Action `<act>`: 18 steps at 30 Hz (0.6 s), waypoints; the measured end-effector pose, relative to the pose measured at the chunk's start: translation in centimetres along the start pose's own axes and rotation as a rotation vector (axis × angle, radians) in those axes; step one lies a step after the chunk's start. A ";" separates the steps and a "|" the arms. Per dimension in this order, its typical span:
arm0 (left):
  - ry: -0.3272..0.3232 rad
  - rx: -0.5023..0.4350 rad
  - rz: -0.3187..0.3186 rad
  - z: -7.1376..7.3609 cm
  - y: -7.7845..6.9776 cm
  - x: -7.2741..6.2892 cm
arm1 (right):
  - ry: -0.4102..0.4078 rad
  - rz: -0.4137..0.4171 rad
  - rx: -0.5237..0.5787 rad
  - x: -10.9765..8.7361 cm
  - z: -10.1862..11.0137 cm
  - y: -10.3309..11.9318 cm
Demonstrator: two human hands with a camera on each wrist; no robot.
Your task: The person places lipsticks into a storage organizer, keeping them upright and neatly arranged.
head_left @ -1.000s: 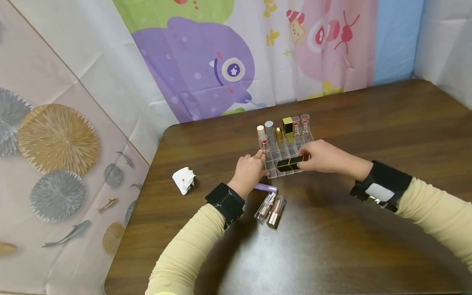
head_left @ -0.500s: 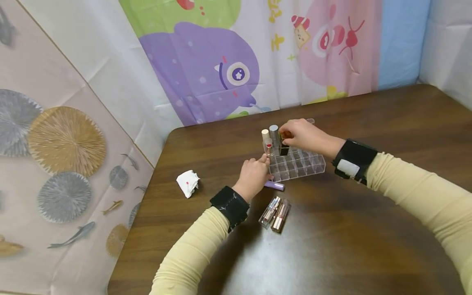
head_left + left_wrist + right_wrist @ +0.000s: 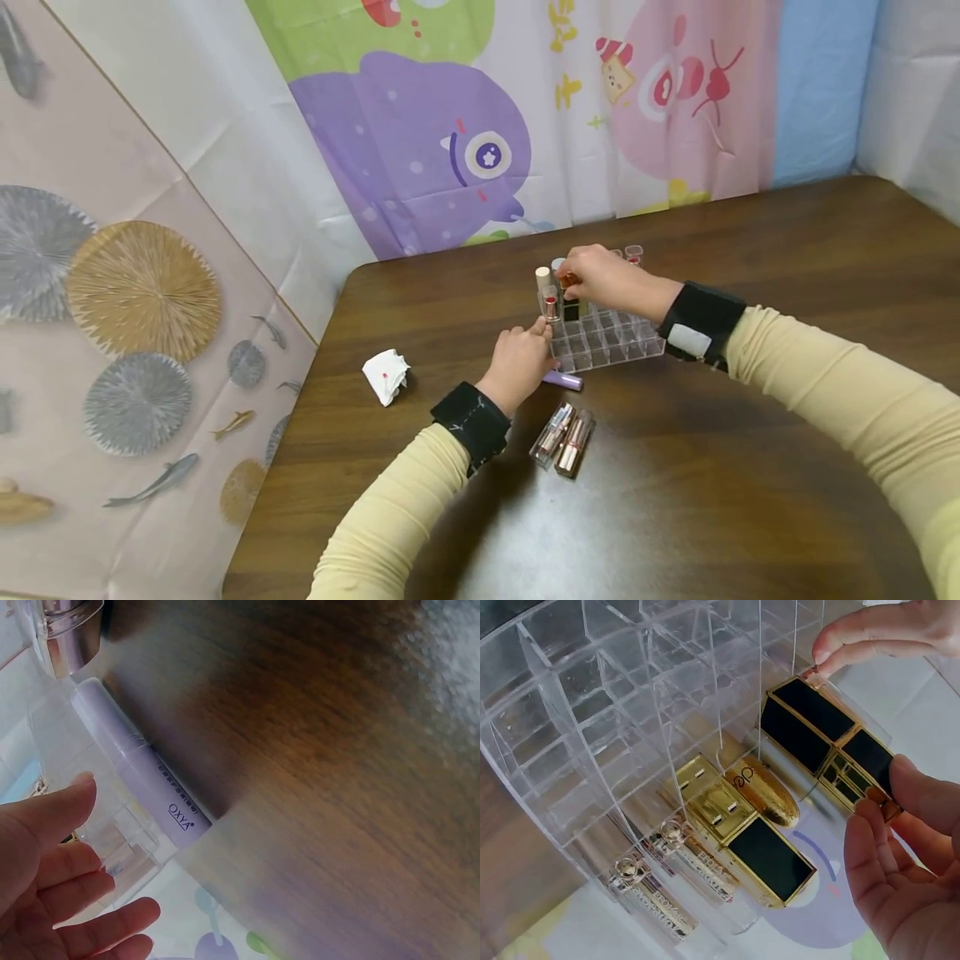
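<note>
My right hand [image 3: 603,275] pinches a black-and-gold lipstick [image 3: 802,724] by one end. Its other end points into the back rows of a clear lipstick organizer [image 3: 618,343]. Beside it, in the right wrist view, stand a gold bullet-shaped tube [image 3: 769,796], another black-and-gold lipstick [image 3: 769,859] and two clear-capped lipsticks. My left hand [image 3: 519,364] touches the organizer's left side, its fingers loosely extended and thumb apart in the left wrist view. A lavender OXYA tube [image 3: 154,776] lies along the organizer's front, partly behind that hand in the head view. A cream-capped tube [image 3: 543,277] stands at the back left.
Two clear-cased lipsticks [image 3: 574,444] lie side by side on the brown wooden table [image 3: 712,483], nearer to me. A crumpled white tissue [image 3: 386,377] with a red spot sits at the left. Behind the table hangs a cartoon curtain [image 3: 420,158].
My right hand has carried the black-and-gold lipstick from the organizer's front right to its back left, turning it upright. My left hand stays at the organizer's side. The head view has shifted slightly.
</note>
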State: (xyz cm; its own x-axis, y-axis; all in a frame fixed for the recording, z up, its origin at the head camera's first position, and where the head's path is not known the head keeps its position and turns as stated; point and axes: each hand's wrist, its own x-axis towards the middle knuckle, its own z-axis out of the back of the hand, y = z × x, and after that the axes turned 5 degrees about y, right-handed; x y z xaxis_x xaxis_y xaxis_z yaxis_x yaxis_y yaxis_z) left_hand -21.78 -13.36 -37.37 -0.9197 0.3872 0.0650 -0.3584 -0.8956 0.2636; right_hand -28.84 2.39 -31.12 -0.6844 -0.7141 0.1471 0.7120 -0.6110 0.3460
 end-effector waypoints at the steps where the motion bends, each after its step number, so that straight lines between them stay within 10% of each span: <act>1: -0.002 0.001 0.000 -0.1 -0.1 0.0 | 0.004 -0.006 -0.001 0.0 0.1 0.0; 12: 0.052 -0.057 0.014 0.5 0.3 0.7 | -0.022 -0.105 0.144 -1.5 1.6 -1.5; 18: -0.001 -0.550 0.073 1.7 1.0 1.2 | -0.007 -0.107 0.252 -2.7 1.9 -1.5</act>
State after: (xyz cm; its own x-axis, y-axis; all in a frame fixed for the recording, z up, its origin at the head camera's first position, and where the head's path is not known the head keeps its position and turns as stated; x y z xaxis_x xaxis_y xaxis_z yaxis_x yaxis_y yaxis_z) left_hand -22.95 -13.43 -35.35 -0.9453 0.3196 0.0649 -0.3245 -0.9025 -0.2830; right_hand -28.35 5.90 -30.32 -0.7555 -0.6470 0.1031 0.5742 -0.5782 0.5796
